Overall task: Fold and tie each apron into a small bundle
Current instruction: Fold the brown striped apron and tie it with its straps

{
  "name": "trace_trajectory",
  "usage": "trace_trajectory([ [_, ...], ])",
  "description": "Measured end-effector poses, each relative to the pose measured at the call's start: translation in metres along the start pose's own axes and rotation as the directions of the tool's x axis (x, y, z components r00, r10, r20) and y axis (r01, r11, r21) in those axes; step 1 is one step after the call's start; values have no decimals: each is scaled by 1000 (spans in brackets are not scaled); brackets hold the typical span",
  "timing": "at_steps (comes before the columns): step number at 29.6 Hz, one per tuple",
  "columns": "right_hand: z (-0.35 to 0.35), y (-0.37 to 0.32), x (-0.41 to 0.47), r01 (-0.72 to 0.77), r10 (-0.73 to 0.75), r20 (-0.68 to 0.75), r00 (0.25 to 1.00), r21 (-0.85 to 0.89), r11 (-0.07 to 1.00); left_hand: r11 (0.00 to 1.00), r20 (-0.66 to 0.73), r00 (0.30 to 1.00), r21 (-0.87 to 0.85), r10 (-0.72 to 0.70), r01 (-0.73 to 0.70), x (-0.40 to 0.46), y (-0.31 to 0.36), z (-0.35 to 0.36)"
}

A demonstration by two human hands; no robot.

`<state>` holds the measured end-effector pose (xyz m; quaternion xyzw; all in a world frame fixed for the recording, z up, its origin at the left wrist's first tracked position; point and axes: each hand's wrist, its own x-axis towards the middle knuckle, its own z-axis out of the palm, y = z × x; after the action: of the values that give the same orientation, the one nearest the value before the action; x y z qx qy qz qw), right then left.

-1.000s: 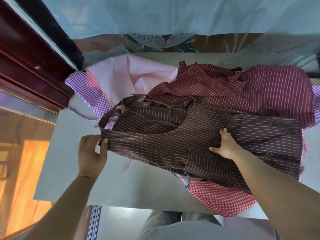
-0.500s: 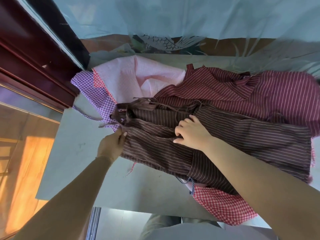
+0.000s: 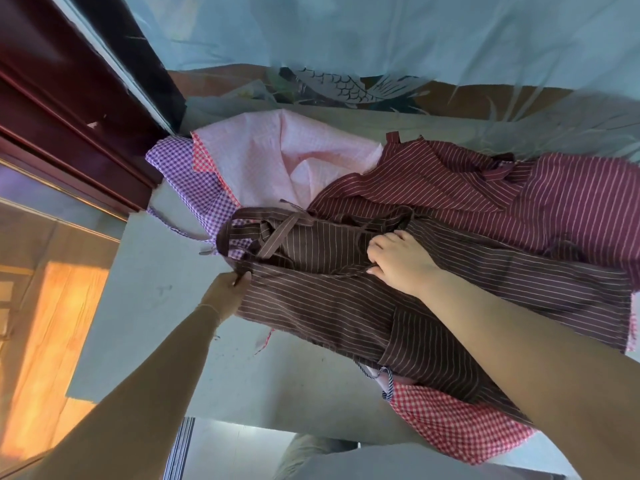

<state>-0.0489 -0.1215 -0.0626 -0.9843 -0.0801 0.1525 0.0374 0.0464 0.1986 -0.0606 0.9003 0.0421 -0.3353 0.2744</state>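
So we had the brown apron (image 3: pixel 346 299) on top of the pile, spread across the table (image 3: pixel 145 306), not folded into anything small yet as far as we could judge. Starting at the left: bare grey tabletop there, plenty of room to slide a bundle over, but the table's left edge drops off to the wood floor (image 3: pixel 52 341) so anything pushed too far goes over. Our left hand (image 3: pixel 225 292) pinched the apron's left corner, fingers curled onto the cloth right by the edge of the fabric. Just above it the brown straps (image 3: pixel 277 233) lay crossed in a loose tangle over the bib, and a purple check apron (image 3: pixel 194 188) poked out underneath with its thin tie trailing toward the left.

That's where we figured it could go wrong: fold the brown one now and a strap gets trapped inside, or the purple tie gets dragged along with it.

In the middle, our right hand (image 3: pixel 398 261) rested on the brown cloth with fingers curled, seemingly gripping a fold or a strap; we couldn't tell which. Behind it sat a pink apron (image 3: pixel 287 157). Further right, a maroon striped one (image 3: pixel 519 195) overlapped the brown one's far side, so not much free room there. A red check apron (image 3: pixel 460 424) hung off the near edge.
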Motion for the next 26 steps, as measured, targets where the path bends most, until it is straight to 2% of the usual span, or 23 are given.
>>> trace_trajectory([
  [1, 0, -1, 3, 33, -33, 1, 999, -3, 999, 985, 80, 994, -153, -72, 84, 2, -2, 3],
  [3, -1, -4, 7, 64, -64, 33, 997, -8, 998, 890, 249, 957, -387, -151, 241, 3, -5, 5],
  [5, -5, -6, 10, 32, -31, 71, 997, -9, 999, 815, 378, 913, -474, -152, 332, 1, -6, 0],
  [7, -8, -6, 13, -7, 7, 94, 996, -4, 1000, 823, 478, 869, -436, -132, 365, 0, -6, -9],
  [9, -12, -3, 13, -11, 8, 86, 996, 35, 999, 880, 552, 823, -314, -136, 355, -3, -6, -17],
  [12, -18, 4, 9, 93, -97, 99, 990, 37, 995, 952, 565, 796, -56, -218, 301, -4, -9, -27],
  [14, -25, 4, 5, 112, -117, 164, 979, 44, 993, 973, 581, 787, 39, -205, 225, -8, -9, -33],
  [16, -29, 3, 4, 52, -78, 223, 972, 118, 992, 977, 615, 776, -37, -144, 211, -13, -8, -40],
  [19, -32, 1, 8, -58, -11, 305, 952, 215, 975, 939, 663, 748, -243, -22, 243, -21, -5, -44],
  [20, -31, 1, 10, -67, -8, 315, 949, 229, 971, 942, 637, 771, -267, 13, 204, -22, -3, -43],
  [21, -30, 0, 13, -67, -12, 308, 951, 244, 968, 956, 567, 822, -266, 52, 123, -23, -1, -40],
  [23, -27, -4, 15, -58, -5, 253, 968, 240, 969, 973, 253, 960, -221, 121, -65, -28, 9, -35],
  [24, -24, -6, 16, -32, -1, 164, 987, 199, 979, 974, 44, 990, -190, 137, -127, -28, 13, -32],
  [25, -18, -8, 15, -7, 4, 20, 1000, 136, 991, 975, -139, 979, -144, 147, -166, -27, 16, -29],
  [26, -13, -11, 13, -22, 32, -129, 991, 73, 997, 978, -263, 954, -107, 147, -180, -25, 16, -25],
])
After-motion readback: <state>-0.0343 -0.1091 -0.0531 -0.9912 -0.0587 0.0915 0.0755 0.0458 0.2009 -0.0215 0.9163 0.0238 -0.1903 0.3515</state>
